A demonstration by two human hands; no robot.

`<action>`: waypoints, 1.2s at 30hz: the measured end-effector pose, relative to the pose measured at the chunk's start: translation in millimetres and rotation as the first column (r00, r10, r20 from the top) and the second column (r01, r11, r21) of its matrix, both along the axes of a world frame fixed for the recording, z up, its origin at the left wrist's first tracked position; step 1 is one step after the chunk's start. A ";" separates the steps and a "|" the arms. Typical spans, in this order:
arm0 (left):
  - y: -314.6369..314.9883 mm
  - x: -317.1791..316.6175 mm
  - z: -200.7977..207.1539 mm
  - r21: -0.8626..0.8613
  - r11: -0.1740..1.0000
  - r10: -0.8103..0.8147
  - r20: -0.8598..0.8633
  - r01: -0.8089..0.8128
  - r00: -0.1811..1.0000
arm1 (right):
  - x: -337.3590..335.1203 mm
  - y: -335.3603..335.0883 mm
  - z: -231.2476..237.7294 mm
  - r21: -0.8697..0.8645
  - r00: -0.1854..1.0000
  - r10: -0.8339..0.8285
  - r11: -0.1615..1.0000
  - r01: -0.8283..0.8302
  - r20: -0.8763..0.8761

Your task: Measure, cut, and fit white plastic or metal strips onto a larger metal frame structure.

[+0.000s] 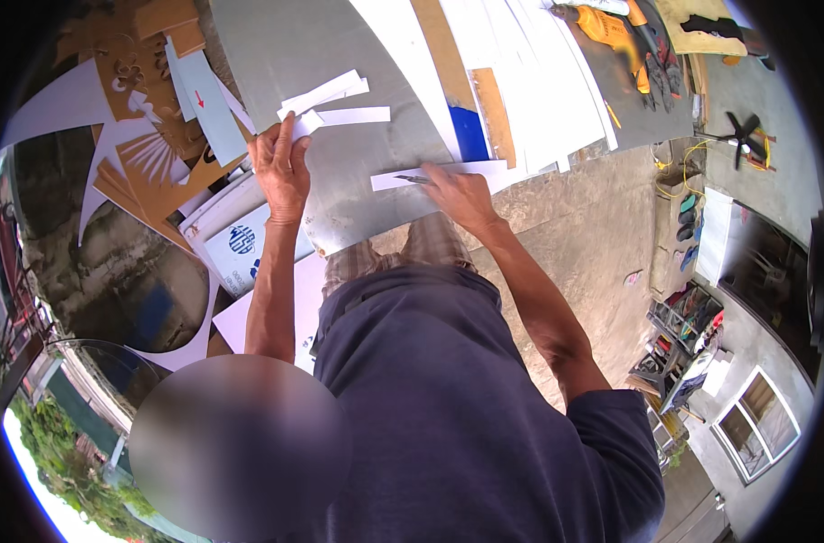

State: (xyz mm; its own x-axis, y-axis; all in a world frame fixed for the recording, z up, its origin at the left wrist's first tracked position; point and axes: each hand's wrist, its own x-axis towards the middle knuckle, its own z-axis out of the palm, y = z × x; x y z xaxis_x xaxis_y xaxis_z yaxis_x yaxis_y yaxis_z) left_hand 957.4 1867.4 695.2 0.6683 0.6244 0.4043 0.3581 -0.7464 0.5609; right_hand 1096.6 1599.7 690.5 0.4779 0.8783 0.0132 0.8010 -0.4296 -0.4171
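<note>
My left hand (pixel 281 176) rests at the left edge of a grey sheet-topped table (pixel 339 195). Its index finger and thumb are spread beside a loose pile of white strips (pixel 326 93), with the index fingertip touching them. Another short white strip (pixel 362 115) points right from that pile. Closer to my body, a longer white strip (pixel 471 168) lies across the table. My right hand (pixel 464 196) is closed over it, holding a slim, dark, pointed tool (pixel 414 179) that looks like a cutter knife. The handle is mostly hidden by my fingers.
Long white sheets (pixel 529 100) and brown board strips (pixel 495 118) cover the table's right side, with a blue piece (pixel 468 134) among them. An orange power drill (pixel 608 32) and pliers-like tools lie far right. Cut brown boards and white offcuts (pixel 63 104) are piled left. A fan (pixel 745 136) stands right.
</note>
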 end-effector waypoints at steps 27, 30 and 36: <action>-114.8 -35.1 -9.8 -0.557 0.753 0.270 -0.224 -0.350 0.936 | 1.3 28.7 -1.4 -0.043 0.677 -0.373 0.892 0.451 -0.634; -118.3 -32.4 -9.9 -0.552 0.750 0.271 -0.247 -0.365 0.930 | 0.6 29.1 -5.9 -0.036 0.760 -0.376 0.905 0.423 -0.530; -114.4 -27.3 -14.0 -0.551 0.738 0.298 -0.251 -0.389 0.921 | -2.4 26.0 -0.9 -0.005 0.918 -0.297 0.952 0.307 -0.265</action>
State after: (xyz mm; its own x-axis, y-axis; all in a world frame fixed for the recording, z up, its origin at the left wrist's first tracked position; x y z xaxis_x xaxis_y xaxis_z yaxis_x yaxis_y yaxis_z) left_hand 930.1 1753.0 681.1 0.3806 0.9049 -0.1905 0.6320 -0.1042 0.7679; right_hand 1094.3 1625.7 689.6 0.7111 0.6931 -0.1180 0.4975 -0.6147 -0.6121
